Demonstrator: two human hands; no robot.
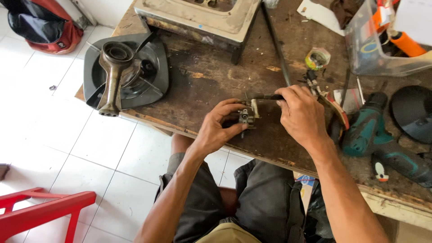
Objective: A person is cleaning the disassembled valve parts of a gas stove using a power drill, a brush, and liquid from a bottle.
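meanwhile left hand point(220, 128) pinches a valve part point(248, 115), right hand point(300, 114) grips its rod point(270, 96).

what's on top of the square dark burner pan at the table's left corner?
A brownish cast metal burner pipe lies across the square dark burner pan, its round cup near the middle. The pipe hides the pan's centre; nothing else rests there.

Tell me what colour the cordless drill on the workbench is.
Teal green with black, in the head view: cordless drill.

White tiled floor point(67, 135), worn wooden workbench point(207, 81), red chair point(40, 211), daylight.
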